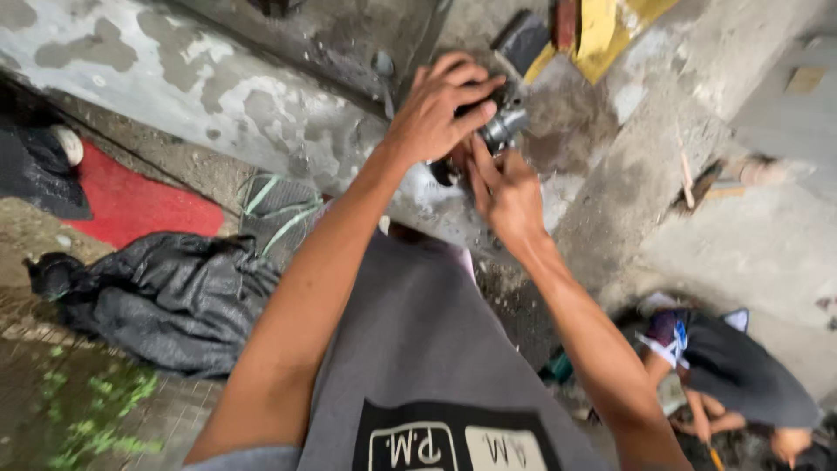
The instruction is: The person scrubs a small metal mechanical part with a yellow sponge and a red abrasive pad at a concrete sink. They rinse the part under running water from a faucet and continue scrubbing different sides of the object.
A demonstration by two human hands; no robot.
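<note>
1. The left hand (436, 109) is cupped over the top of a small, round, silvery-grey metal fitting (503, 126). Its fingers are curled and pressed around the fitting, in the far middle of the scene.
2. The right hand (504, 194) comes up from below with its fingers straight and close together. The fingertips touch the underside of the metal fitting; whether they pinch it I cannot tell.
3. The fitting sits against a worn, blotchy grey concrete wall (218, 87), held up off the ground between both hands.
4. Judging from this, the work on the fitting is in mid-course: both hands are on it and neither has let go.
5. Near left lies a crumpled black plastic sheet (166, 296) beside a red mat (131, 205). At near right another person (732, 375) crouches low.
</note>
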